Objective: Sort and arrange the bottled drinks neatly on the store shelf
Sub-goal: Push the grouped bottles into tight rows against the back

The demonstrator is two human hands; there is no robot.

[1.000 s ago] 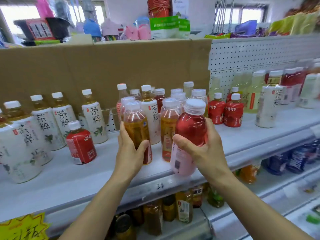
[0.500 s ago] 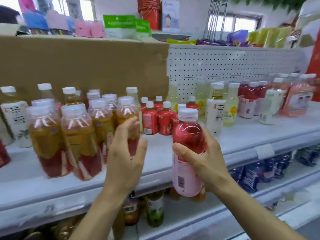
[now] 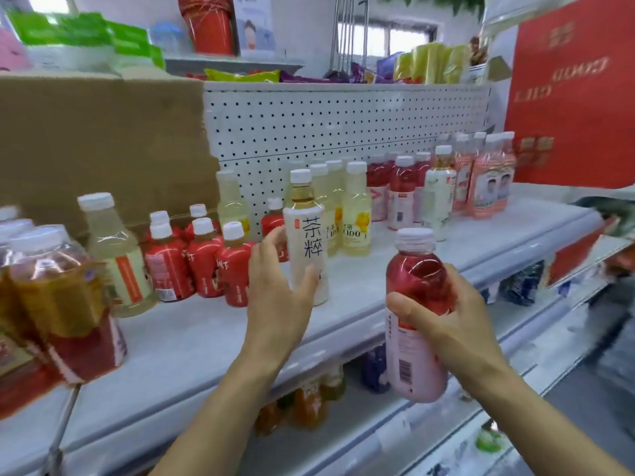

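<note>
My right hand (image 3: 450, 317) grips a red drink bottle (image 3: 417, 276) with a pink label and white cap, held upright in front of the white shelf (image 3: 206, 341) edge. My left hand (image 3: 278, 290) is wrapped round a white tea bottle (image 3: 307, 235) with black characters, standing on the shelf; my thumb lies on its front and my fingers curl behind its left side. Similar red bottles with pink labels (image 3: 400, 194) stand at the back right.
Small red bottles (image 3: 202, 262) cluster left of the tea bottle. Pale yellow bottles (image 3: 355, 214) stand behind it. Amber bottles (image 3: 58, 297) crowd the far left. A cardboard sheet (image 3: 103, 142) and pegboard (image 3: 343, 125) back the shelf. A red sign (image 3: 570, 97) hangs right. More drinks fill the lower shelf (image 3: 309, 403).
The view has swung right along the shelf. My left hand left the amber bottles and moved right onto the white tea bottle. My right hand still carries the red bottle.
</note>
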